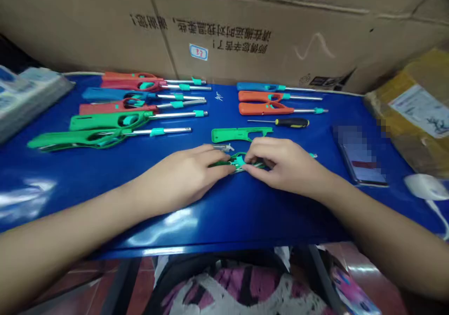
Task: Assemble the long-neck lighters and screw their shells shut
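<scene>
Between my hands lies an opened green long-nosed lighter (231, 157), its thin wires and a teal trigger piece (240, 160) showing inside. My left hand (191, 172) is closed on its handle end, thumb and fingertips pressed to it. From the other side, my right hand (286, 165) pinches it close to the teal piece; the fingers cover much of its front. Just beyond lie a loose green half shell (229, 134) and a small metal-and-clear part (222, 147) by my left fingertips. A screwdriver (293, 123) with a black-and-yellow handle rests behind my right hand.
Several lighters (133, 117) lie in a row at left; a blue lighter (257, 86) and two orange ones (257, 108) lie at back right. A large cardboard box (105, 34) walls the back. On the right are a phone (361, 158), taped carton (414, 104) and white mouse-like object (426, 186).
</scene>
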